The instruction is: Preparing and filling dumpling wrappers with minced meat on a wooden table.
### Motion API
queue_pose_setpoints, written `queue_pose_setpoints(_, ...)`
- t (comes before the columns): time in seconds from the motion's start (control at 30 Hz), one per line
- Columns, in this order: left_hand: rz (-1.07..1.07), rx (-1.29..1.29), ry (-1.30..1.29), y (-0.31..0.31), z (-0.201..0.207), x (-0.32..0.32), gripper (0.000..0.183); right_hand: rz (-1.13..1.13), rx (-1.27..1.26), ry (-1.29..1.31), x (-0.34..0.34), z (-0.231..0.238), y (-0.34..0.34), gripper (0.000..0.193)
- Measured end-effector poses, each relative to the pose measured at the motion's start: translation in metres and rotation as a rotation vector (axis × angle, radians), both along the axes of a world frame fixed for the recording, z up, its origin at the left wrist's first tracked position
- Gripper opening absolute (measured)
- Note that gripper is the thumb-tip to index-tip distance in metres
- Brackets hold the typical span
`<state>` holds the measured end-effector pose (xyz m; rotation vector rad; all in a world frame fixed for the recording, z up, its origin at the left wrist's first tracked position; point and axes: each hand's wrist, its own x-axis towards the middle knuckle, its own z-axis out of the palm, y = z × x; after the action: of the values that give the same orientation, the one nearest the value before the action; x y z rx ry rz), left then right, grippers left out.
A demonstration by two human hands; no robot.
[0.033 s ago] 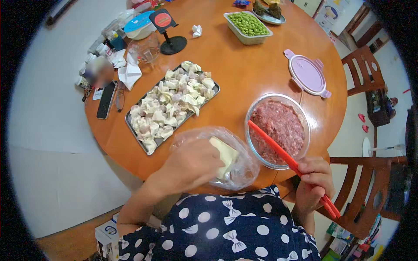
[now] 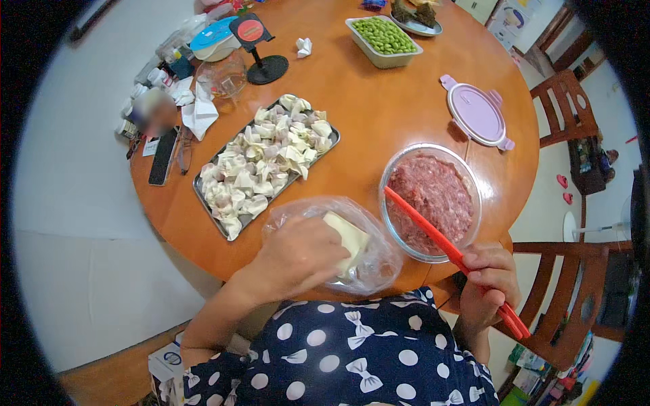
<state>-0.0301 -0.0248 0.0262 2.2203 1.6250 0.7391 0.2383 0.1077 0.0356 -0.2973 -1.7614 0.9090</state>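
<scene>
I'm seeing the left hand [image 2: 298,254] resting at pale wrappers [image 2: 351,238] amid folds of a clear plastic bag [image 2: 382,265], beside the bowl [image 2: 386,220] of minced meat [image 2: 437,193]; whether its fingers are pinching a sheet, I can't tell. The right hand [image 2: 489,277] is gripping red chopsticks [image 2: 428,229], tips over the meat. Peeling one sheet by its corner is probably working safest (thin dough is tempting a tear). The black stand [image 2: 269,70] is showing a round red label [image 2: 250,30]; labels on the white bottles [image 2: 160,76] are looking unreadable.

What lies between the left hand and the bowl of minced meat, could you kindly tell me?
In the head view, the pale wrappers and part of the clear plastic bag lie between the left hand and the bowl.
</scene>
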Motion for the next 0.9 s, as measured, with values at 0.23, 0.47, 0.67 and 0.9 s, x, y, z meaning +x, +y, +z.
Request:
queue_pose_setpoints(0.23, 0.039, -0.039, 0.082, -0.003, -0.009, 0.011, 0.02, 0.005, -0.045, 0.011, 0.007, -0.001, 0.002, 0.047)
queue_pose_setpoints(0.47, 0.024, 0.134, 0.214, -0.001, -0.02, 0.015, 0.012, 0.004, -0.058, 0.013, 0.005, -0.003, 0.005, 0.047)
queue_pose_setpoints(0.67, 0.101, -0.035, -0.014, -0.005, -0.019, 0.007, 0.011, -0.022, -0.031, 0.019, 0.006, -0.003, 0.009, 0.048)
queue_pose_setpoints(0.9, 0.433, -0.278, -1.034, -0.009, -0.02, -0.015, 0.009, -0.105, -0.026, -0.013, 0.016, 0.002, 0.012, 0.049)
